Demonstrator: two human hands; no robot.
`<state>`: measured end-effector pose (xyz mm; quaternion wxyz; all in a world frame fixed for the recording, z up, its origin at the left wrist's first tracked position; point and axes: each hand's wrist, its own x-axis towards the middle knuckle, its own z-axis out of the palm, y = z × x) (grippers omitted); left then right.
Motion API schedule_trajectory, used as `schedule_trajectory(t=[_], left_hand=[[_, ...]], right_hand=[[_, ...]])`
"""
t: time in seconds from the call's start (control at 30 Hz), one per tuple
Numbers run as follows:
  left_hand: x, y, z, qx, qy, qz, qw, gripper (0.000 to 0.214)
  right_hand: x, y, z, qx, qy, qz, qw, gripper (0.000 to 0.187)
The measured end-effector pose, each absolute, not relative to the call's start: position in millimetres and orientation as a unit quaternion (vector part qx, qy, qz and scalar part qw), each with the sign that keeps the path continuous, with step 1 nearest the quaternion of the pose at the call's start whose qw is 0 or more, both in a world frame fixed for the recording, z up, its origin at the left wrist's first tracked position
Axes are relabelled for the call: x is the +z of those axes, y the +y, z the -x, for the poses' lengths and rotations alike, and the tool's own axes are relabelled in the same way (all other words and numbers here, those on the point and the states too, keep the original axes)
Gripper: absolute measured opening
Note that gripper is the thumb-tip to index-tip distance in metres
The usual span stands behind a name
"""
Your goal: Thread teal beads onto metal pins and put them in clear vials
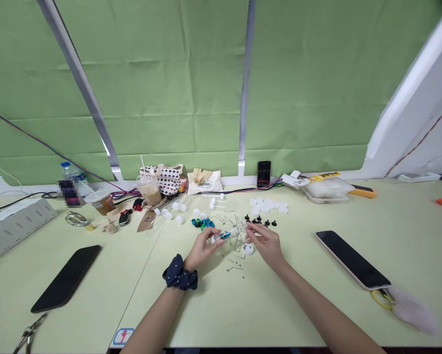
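Note:
My left hand (203, 248), with a dark blue scrunchie (179, 275) on its wrist, pinches one end of a clear plastic tube (230, 233) that has something blue inside. My right hand (266, 242) pinches the tube's other end, just above a white cap (248, 249) on the table. Thin metal pins (234, 260) lie scattered below and behind the hands. A cluster of blue and green beads (202, 223) sits just beyond my left hand. Small black pieces (260, 221) lie beyond my right hand, with white caps (268, 205) further back.
A dark phone (67, 277) lies at the left, and another phone (352, 258) with a yellow ring at the right. Drink cups (149, 190), a patterned pouch (165, 178), a water bottle (73, 183), keys (124, 217) and a standing phone (264, 173) line the back edge.

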<state>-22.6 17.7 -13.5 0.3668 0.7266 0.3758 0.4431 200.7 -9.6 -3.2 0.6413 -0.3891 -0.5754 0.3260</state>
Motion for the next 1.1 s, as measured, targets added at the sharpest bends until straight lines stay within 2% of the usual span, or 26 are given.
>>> schedule_trajectory(t=[0.23, 0.5, 0.67, 0.8, 0.87, 1.0, 1.1], left_hand=[[7, 15, 32, 0.389, 0.352, -0.728, 0.442, 0.03], [14, 12, 34, 0.354, 0.332, -0.717, 0.501, 0.033], [15, 12, 33, 0.339, 0.332, -0.715, 0.514, 0.033], [13, 17, 39, 0.384, 0.356, -0.69, 0.501, 0.033], [11, 22, 43, 0.421, 0.379, -0.671, 0.479, 0.033], [6, 28, 49, 0.471, 0.41, -0.643, 0.445, 0.032], [3, 30, 49, 0.473, 0.417, -0.644, 0.433, 0.031]], right_hand=[[6, -9, -211, 0.327, -0.629, 0.386, 0.591, 0.011], [11, -13, -209, 0.439, -0.635, 0.35, 0.53, 0.024], [11, -13, -208, 0.433, -0.678, 0.356, 0.477, 0.029], [4, -11, -203, 0.35, -0.635, 0.43, 0.539, 0.04], [-1, -11, -200, 0.273, -0.636, 0.486, 0.533, 0.037], [-12, -16, -189, 0.123, -0.762, 0.52, 0.365, 0.01], [-17, -21, -179, 0.059, -0.801, 0.527, 0.278, 0.005]])
